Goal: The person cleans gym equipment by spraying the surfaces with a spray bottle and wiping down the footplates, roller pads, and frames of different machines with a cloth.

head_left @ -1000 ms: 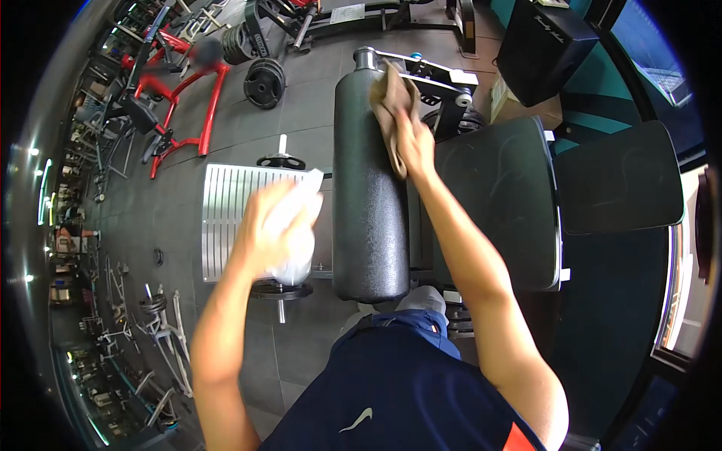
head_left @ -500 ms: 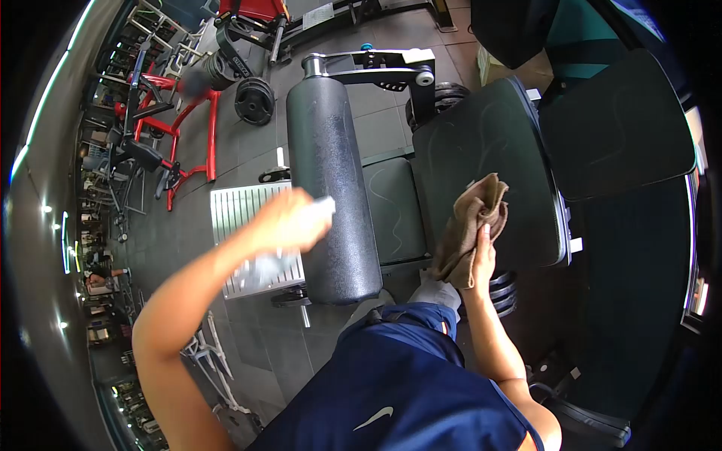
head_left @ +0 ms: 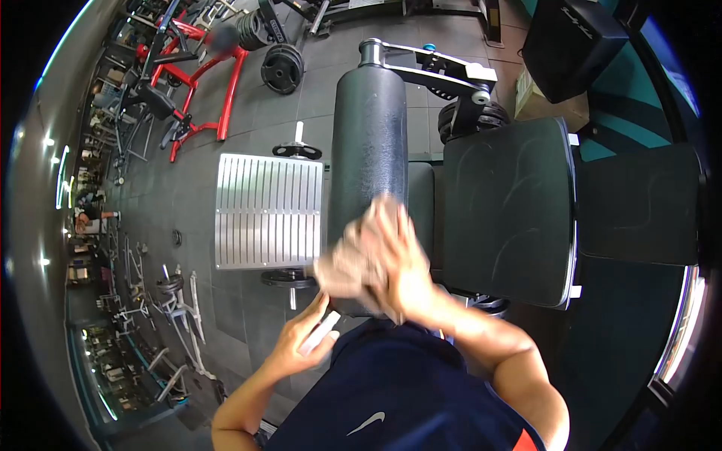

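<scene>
A long black cylindrical roller pad of a gym machine lies in front of me. On its near end, my right hand presses a brown cloth, fingers spread over it; both are blurred by motion. Just left of the pad's near end, my left hand is closed around a spray bottle. Only a white part of the bottle shows; the rest is hidden. Right of the roller is a black padded seat with pale streaks, with a further black pad beyond it.
A slatted metal footplate stands left of the roller, with weight plates by it. A metal arm joins the roller's far end. Farther off are a red-framed machine, a black speaker and a cardboard box.
My right hand has moved left with the cloth, from beside the seat onto the roller. My left hand has drawn back toward my body with the spray bottle. The view has shifted.
</scene>
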Action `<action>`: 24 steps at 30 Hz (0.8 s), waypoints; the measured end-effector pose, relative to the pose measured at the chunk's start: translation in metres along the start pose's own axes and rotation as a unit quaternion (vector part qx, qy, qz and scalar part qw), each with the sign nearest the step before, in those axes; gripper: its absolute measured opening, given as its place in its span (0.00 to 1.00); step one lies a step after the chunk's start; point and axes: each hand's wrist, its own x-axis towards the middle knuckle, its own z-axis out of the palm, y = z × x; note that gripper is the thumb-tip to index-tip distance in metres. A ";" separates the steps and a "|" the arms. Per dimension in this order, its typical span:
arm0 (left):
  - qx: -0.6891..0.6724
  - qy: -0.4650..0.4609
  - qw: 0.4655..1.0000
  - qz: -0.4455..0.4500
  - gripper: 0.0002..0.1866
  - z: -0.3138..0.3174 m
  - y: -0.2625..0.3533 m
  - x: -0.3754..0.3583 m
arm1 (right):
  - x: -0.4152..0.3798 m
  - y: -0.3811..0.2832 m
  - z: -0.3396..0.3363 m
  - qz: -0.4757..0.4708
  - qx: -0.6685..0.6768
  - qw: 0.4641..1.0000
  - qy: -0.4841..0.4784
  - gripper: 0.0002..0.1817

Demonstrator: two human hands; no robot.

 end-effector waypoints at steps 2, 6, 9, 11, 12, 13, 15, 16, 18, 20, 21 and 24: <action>-0.074 -0.005 0.996 -0.048 0.41 0.007 0.001 -0.005 | 0.079 0.056 0.015 0.003 -0.085 0.996 0.036 0.36; -0.057 0.012 0.998 -0.009 0.40 0.013 -0.005 -0.009 | 0.262 0.139 0.006 -0.002 -0.158 0.970 0.186 0.26; -0.066 0.004 0.998 -0.025 0.39 0.010 -0.003 -0.006 | 0.317 0.150 -0.012 0.090 -0.125 0.985 0.077 0.26; -0.062 0.000 0.998 -0.019 0.39 0.009 -0.007 -0.009 | 0.257 0.117 0.002 0.037 -0.136 0.973 0.183 0.25; -0.060 0.002 0.998 -0.010 0.39 0.009 -0.009 -0.005 | 0.205 0.068 -0.010 -0.049 -0.130 0.978 0.154 0.26; -0.078 -0.004 0.997 -0.021 0.39 0.008 -0.009 -0.003 | 0.156 0.051 -0.002 -0.128 -0.253 0.955 0.093 0.29; -0.111 -0.023 0.992 -0.050 0.40 0.004 -0.005 -0.003 | 0.051 -0.007 0.001 -0.089 -0.126 0.988 -0.033 0.33; -0.110 -0.018 0.993 -0.046 0.40 0.003 -0.007 0.001 | 0.020 -0.014 0.003 -0.075 -0.071 0.994 -0.046 0.35; -0.108 -0.011 0.993 -0.045 0.40 0.005 -0.010 0.000 | 0.029 -0.010 -0.009 -0.011 -0.047 0.994 -0.100 0.39; -0.110 -0.015 0.993 -0.042 0.39 0.006 -0.011 -0.001 | 0.081 0.026 -0.001 0.001 -0.079 0.997 -0.018 0.40; -0.111 -0.014 0.993 -0.041 0.39 0.006 -0.012 -0.001 | 0.116 0.046 -0.005 -0.029 -0.109 0.993 0.044 0.37; -0.102 -0.007 0.994 -0.042 0.39 0.008 -0.010 -0.003 | 0.242 0.145 -0.008 0.063 -0.110 0.965 0.229 0.24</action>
